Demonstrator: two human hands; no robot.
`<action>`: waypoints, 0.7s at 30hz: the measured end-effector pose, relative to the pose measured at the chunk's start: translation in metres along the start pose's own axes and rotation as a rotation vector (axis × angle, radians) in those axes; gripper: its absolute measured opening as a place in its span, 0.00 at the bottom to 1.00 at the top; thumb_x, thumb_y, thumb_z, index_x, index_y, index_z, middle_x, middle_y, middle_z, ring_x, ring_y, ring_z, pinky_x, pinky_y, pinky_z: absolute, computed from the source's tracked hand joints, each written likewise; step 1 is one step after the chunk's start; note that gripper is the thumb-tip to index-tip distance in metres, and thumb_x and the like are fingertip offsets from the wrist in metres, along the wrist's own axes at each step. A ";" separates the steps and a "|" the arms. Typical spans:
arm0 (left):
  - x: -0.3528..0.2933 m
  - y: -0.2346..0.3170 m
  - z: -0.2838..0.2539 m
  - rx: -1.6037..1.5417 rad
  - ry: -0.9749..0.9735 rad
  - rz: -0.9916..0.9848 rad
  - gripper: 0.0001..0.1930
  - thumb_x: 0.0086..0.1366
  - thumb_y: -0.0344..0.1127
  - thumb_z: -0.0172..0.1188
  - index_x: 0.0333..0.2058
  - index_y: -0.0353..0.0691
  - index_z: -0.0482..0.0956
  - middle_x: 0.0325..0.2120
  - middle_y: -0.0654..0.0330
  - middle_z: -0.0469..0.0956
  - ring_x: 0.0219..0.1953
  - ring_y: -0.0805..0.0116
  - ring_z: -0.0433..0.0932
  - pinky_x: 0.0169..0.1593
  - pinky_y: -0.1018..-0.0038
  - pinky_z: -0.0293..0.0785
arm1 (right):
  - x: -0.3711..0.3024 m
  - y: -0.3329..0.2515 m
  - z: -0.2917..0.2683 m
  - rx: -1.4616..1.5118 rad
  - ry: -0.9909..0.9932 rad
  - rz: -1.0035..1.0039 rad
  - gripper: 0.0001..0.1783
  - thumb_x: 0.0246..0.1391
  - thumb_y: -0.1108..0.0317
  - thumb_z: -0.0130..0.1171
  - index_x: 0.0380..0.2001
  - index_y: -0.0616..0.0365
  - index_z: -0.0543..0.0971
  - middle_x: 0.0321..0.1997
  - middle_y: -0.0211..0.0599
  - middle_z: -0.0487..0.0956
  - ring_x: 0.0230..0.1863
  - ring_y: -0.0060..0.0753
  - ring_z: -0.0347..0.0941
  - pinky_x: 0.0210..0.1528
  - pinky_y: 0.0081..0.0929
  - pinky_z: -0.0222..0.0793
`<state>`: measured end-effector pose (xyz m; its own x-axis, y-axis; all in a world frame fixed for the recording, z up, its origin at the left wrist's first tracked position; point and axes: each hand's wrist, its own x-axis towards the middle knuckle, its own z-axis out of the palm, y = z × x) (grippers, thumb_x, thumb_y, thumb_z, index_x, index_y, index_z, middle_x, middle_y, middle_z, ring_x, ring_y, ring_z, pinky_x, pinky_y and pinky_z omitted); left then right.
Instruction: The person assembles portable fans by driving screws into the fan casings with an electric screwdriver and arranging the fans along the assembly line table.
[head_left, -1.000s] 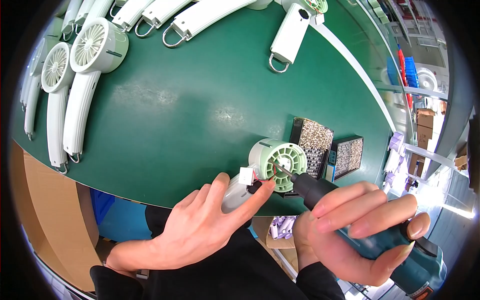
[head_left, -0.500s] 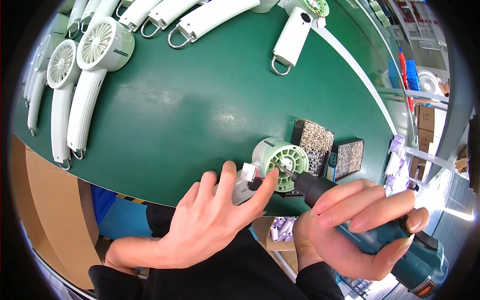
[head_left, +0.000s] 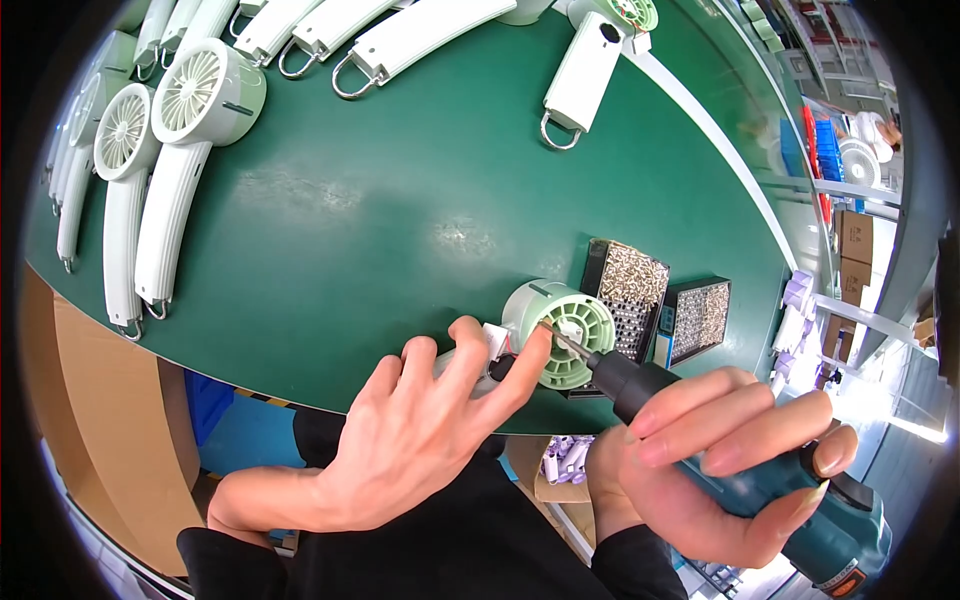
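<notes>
A pale green handheld fan (head_left: 528, 312) lies near the table's front edge, its round ribbed housing facing my right side. My left hand (head_left: 410, 440) is closed over the fan's handle, which it mostly hides. Its index fingertip rests at the housing's rim, close to the screwdriver bit. In my right hand (head_left: 700, 450) is a dark teal electric screwdriver (head_left: 745, 490), gripped from the side. The thin bit (head_left: 568, 342) points into the housing near its centre. Whether a screw sits at the tip is too small to tell.
Two black screw trays, a larger one (head_left: 630, 275) and a smaller one (head_left: 700, 315), stand right behind the fan. Several white fans (head_left: 180, 210) line the left and far edges of the green table (head_left: 380, 230). Another fan (head_left: 580, 75) lies far right. Cardboard (head_left: 120, 400) stands lower left.
My left hand has shifted slightly, and its fingers now cover more of the white piece beside the housing. The index fingertip is higher, nearer the bit. The screwdriver has barely moved.
</notes>
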<state>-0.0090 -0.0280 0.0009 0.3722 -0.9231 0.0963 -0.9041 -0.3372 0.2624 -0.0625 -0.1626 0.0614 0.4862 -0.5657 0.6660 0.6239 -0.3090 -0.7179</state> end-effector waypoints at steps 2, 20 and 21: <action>0.000 0.000 0.001 -0.012 0.005 0.002 0.31 0.49 0.29 0.58 0.55 0.52 0.70 0.38 0.56 0.69 0.25 0.68 0.66 0.23 0.77 0.66 | 0.000 0.001 -0.001 0.001 -0.014 0.006 0.17 0.61 0.59 0.42 0.44 0.63 0.63 0.23 0.40 0.64 0.09 0.35 0.59 0.11 0.32 0.61; -0.001 0.002 0.005 0.070 0.054 0.029 0.30 0.50 0.30 0.57 0.56 0.54 0.69 0.38 0.58 0.71 0.24 0.71 0.66 0.22 0.79 0.62 | 0.002 -0.002 -0.002 -0.025 -0.077 0.069 0.18 0.62 0.58 0.39 0.45 0.61 0.63 0.23 0.40 0.64 0.09 0.35 0.59 0.11 0.32 0.61; -0.002 0.002 0.005 0.070 0.054 0.029 0.30 0.50 0.30 0.57 0.56 0.54 0.69 0.38 0.58 0.71 0.24 0.71 0.66 0.22 0.79 0.62 | 0.001 -0.002 -0.001 -0.025 -0.078 0.069 0.18 0.62 0.58 0.39 0.45 0.61 0.63 0.23 0.40 0.64 0.09 0.35 0.59 0.11 0.32 0.61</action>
<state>-0.0122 -0.0279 -0.0037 0.3548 -0.9219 0.1554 -0.9264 -0.3243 0.1912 -0.0638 -0.1638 0.0637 0.5739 -0.5256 0.6280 0.5721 -0.2913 -0.7667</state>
